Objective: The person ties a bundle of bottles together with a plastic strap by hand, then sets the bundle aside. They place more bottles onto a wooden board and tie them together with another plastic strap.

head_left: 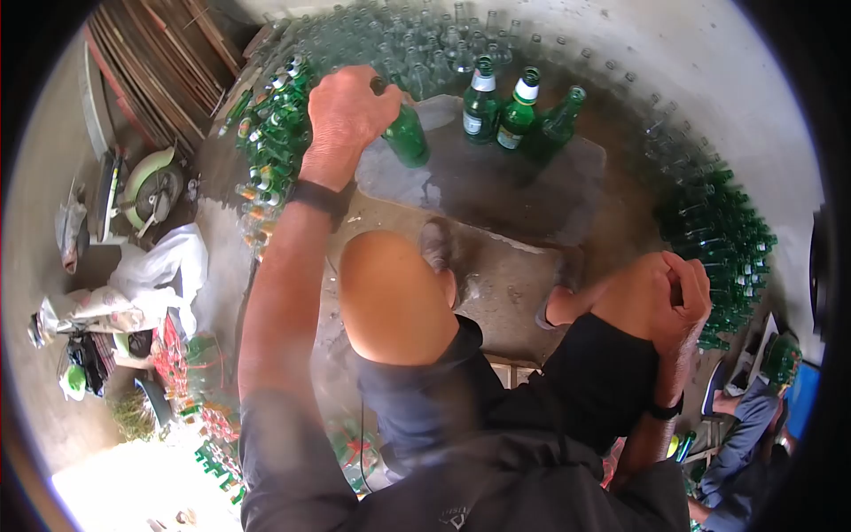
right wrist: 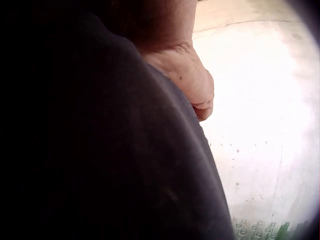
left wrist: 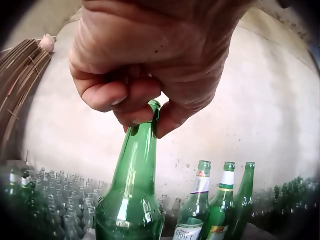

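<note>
Green bottle (head_left: 408, 140) at twelve o'clock: left hand (head_left: 352, 108) pinches its neck; right hand (head_left: 683, 300) rests on knee (head_left: 629, 306) at three.

Dark shirt (head_left: 532, 479), short sleeve (head_left: 284, 443), small pale logo (head_left: 454, 517) at 6 o'clock; dark shorts (head_left: 417, 395); dark wristbands (head_left: 319, 202) at 10 and 4 o'clock.

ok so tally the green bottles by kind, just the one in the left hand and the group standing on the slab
Labelled standing bottles on the slab: 2
Unlabelled standing bottle, as far as visible: 1
Held bottle in the left hand, no label visible: 1
Total: 4
</note>
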A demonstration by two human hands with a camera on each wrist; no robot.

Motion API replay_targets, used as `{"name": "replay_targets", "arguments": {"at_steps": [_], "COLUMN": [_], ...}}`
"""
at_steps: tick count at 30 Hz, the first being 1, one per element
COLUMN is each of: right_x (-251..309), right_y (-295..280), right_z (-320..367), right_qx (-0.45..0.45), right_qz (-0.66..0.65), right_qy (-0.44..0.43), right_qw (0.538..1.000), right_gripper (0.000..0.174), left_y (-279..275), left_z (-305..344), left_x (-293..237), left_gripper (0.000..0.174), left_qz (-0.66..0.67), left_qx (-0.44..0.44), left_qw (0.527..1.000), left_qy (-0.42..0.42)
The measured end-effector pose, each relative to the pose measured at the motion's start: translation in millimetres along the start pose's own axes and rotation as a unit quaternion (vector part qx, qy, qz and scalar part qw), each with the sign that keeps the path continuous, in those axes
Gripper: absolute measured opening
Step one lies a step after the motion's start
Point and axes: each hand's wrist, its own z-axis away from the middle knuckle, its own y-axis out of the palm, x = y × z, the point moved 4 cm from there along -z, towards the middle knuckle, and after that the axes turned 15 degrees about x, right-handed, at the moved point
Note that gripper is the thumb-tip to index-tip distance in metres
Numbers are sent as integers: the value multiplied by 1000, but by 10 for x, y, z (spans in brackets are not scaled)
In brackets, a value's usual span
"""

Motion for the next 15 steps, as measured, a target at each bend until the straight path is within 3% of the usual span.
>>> {"name": "replay_targets", "arguments": {"at_steps": [5,7,15], "right_x": [32,78,78], "right_y": [-7,-22,-21], "right_z": [0,-17,-14], "right_qx": [-3,-12,-12], "right_qz": [-12,9,-19], "right_qy": [9,-38,0], "right_qw": [1000,999,1000], "right_gripper": [28,27,25], "left_y": [267,317,534], "left_z": [-173,-195,-223], "left_x": [-283,-374,-596], "left_gripper": [34,33,34], "left_qz": [-1,4,2], "left_qx": [65,65,99], "left_qw": [998,998,995], "left_qy": [12,15,26]}}
